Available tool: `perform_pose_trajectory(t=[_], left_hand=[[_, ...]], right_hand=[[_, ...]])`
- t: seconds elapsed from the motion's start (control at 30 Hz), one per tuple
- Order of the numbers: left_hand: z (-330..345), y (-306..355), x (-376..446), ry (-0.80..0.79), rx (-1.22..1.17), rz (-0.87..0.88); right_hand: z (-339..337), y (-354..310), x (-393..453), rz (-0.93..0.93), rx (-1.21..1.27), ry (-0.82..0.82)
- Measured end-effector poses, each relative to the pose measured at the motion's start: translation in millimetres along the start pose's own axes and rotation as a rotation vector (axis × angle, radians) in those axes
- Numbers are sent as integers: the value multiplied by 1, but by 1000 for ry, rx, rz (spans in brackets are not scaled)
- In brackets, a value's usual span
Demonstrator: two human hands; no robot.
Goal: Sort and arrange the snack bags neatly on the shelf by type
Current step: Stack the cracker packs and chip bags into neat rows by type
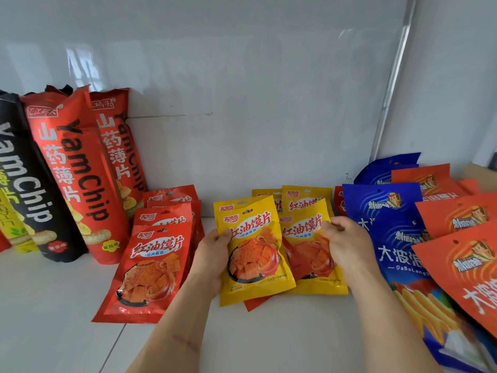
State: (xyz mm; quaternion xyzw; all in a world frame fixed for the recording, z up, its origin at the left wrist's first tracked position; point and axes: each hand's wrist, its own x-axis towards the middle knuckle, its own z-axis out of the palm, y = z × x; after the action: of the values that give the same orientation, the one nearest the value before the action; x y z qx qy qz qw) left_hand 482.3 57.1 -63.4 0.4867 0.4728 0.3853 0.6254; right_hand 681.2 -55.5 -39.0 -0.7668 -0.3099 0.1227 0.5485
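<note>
My left hand (212, 254) grips the left edge of a yellow snack bag (252, 254) at the middle of the white shelf (53, 305). My right hand (347, 246) pinches the right edge of a second yellow bag (309, 246) beside it. A red bag (255, 302) pokes out from under them. More yellow bags (304, 200) stand behind. To the left a row of red bags (150, 267) of the same snack leans back in a stack.
Tall red Yam Chip bags (78, 179) and a black one (29, 189) stand at the far left against the white back wall. Large blue bags (387, 219) and orange-red bags (462, 265) overlap in a pile at the right. A cardboard edge (481, 173) shows behind them.
</note>
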Motion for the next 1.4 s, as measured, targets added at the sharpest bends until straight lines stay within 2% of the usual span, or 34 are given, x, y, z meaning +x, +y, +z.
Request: perform_pose_trajectory(t=[0.23, 0.4, 0.47, 0.63, 0.8, 0.97, 1.1, 1.23, 1.4], left_hand=[[3, 5, -5, -2, -77, 16], [0, 16, -2, 108, -166, 94], [0, 17, 0, 136, -153, 133], [14, 18, -4, 61, -252, 99], [18, 17, -12, 16, -349, 75], [17, 18, -14, -12, -331, 78], [14, 16, -14, -8, -230, 90], [8, 14, -8, 44, -216, 92], [-2, 13, 1, 66, -271, 75]], right_hand=[[-27, 0, 12, -168, 38, 224], [-48, 4, 19, -203, 167, 326], [-48, 3, 17, -202, 179, 279], [-10, -5, 5, -201, -9, -31], [29, -8, -7, -173, -146, -122], [51, -20, -16, -202, -211, -106], [56, -23, -14, -203, -232, -127], [48, -21, 2, -148, -133, -46], [44, 3, 27, -45, -297, 14]])
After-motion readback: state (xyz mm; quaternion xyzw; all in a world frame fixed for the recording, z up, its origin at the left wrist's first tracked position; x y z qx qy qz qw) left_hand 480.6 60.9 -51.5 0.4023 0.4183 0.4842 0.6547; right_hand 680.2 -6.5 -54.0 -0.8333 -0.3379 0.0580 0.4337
